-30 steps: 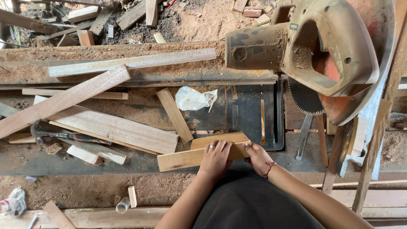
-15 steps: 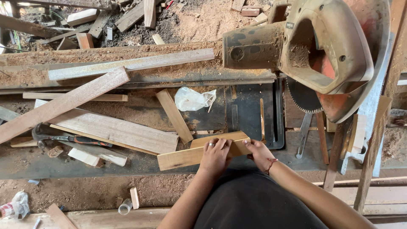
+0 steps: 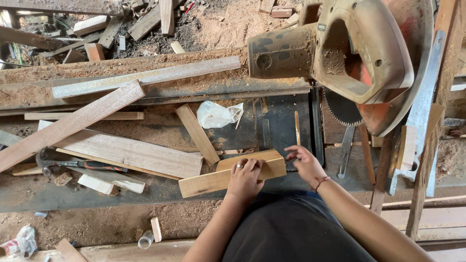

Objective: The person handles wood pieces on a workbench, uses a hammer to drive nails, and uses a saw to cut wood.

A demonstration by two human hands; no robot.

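Observation:
A light wooden block [image 3: 206, 182] lies tilted on the dark saw table [image 3: 279, 123], with a second piece [image 3: 250, 157] along its upper edge. My left hand [image 3: 245, 177] rests palm-down on the block near its right half and holds it; there is a ring on one finger. My right hand [image 3: 303, 162] hovers at the block's right end, fingers loosely curled and slightly apart, a red band on its wrist. Nothing clear shows between those fingers. The worn orange mitre saw [image 3: 359, 63] hangs above right, its toothed blade [image 3: 342, 110] just beyond my right hand.
Long planks [image 3: 73, 123] and a wide board [image 3: 131, 153] lie to the left, with a short slat [image 3: 196, 133], a crumpled plastic bag [image 3: 216, 115] and a hammer [image 3: 82, 165]. Sawdust and offcuts [image 3: 155, 229] cover the ground. Upright timbers [image 3: 422, 145] stand at right.
My right hand has slid off the block's right end and a little to the right. My left hand stays pressed on the block, which has barely shifted.

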